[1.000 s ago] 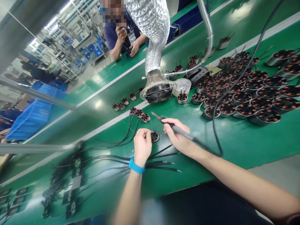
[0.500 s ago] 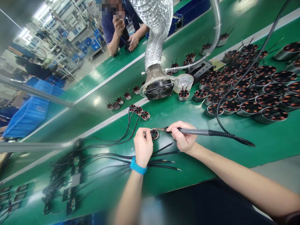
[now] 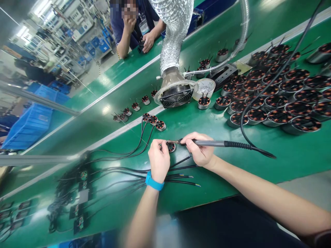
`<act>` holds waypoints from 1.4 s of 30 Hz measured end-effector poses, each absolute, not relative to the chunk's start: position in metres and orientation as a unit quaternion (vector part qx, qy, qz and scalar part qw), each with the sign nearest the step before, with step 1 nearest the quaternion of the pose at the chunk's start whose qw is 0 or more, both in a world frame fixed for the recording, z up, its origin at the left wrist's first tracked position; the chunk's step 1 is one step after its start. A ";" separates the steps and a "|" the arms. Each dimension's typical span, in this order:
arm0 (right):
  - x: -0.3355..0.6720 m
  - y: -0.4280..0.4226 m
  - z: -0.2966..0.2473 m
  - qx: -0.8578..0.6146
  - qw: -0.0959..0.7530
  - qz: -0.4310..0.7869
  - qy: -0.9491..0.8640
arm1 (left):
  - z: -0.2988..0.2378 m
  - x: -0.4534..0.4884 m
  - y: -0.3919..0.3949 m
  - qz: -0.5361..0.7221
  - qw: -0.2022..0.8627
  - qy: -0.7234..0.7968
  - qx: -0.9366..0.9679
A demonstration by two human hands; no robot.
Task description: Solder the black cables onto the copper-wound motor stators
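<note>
My right hand is closed around the grey handle of a soldering iron, whose tip points left. That tip reaches the upper rim area of a small round motor stator with a metal case and copper windings. My left hand, wearing a blue wristband, pinches at the stator's left side; what lies between the fingertips is too small to make out. Below the hands, several black cables with stripped ends lie on the green bench. Three stators with black cables stand just behind.
A fume extractor fan hangs from a silver duct. Beside it stand a white cup and a black metal stand. Many stators crowd the right. The iron's cord loops there. A person sits opposite.
The camera view has shifted slightly. The soldering iron is tilted a little differently, its rear end further left; both hands keep their places at the stator.
</note>
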State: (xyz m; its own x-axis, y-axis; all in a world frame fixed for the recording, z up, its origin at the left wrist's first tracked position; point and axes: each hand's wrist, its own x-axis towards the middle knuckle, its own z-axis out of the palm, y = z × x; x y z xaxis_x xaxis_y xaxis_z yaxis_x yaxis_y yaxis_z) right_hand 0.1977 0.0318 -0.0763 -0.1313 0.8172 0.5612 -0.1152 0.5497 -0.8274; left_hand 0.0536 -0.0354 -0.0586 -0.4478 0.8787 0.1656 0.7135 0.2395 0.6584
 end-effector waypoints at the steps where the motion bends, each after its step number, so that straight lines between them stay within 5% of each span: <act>1: 0.197 0.031 -0.077 -0.278 0.597 0.399 -0.638 | -0.059 0.054 -0.035 0.343 0.116 0.779 0.512; 11: 0.193 0.031 -0.082 -0.301 0.611 0.467 -0.564 | -0.061 0.054 -0.036 0.351 0.112 0.779 0.508; 42: 0.197 0.031 -0.081 -0.310 0.638 0.389 -0.588 | -0.062 0.054 -0.039 0.376 0.160 0.764 0.499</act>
